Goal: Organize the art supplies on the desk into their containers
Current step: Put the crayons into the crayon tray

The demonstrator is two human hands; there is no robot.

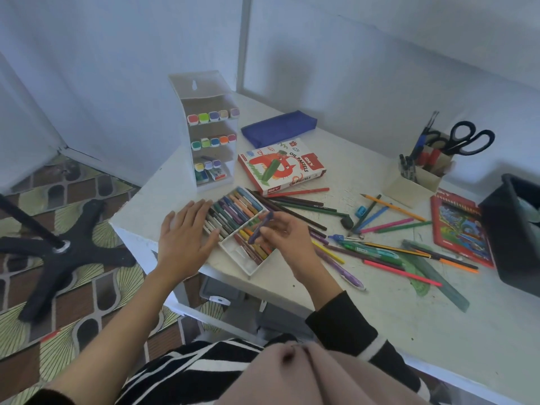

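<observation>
Right hand [280, 233] pinches a purple pastel [267, 219] between thumb and curled fingertips, holding it tilted just above the middle of the white pastel tray [240, 254]. The left hand [187, 232] lies flat with straight, spread fingers at 9 o'clock of the tray, palm on the surface [365, 317] and fingertips touching the tray's left edge; it holds nothing.

The tray sits near the surface's front left corner, its compartments partly filled with rows of coloured pastels, with a bare patch at the near end. At 12 o'clock from it lies the red-and-white oil pastels box [280, 168], and beyond that a blue pouch [279, 128]. At 11 o'clock stands a white marker rack [204, 92] with three tiers of capped markers.

From 2 to 4 o'clock, loose coloured pencils [306, 209] and pens lie scattered and crossed, with a blue sharpener [361, 211] and a green ruler [438, 276] among them. Farther out at 2 o'clock a cardboard holder [409, 187] carries black scissors [467, 141] and pens. A red pencil box [461, 229] lies at 3 o'clock, just beside a black bin [514, 229].
</observation>
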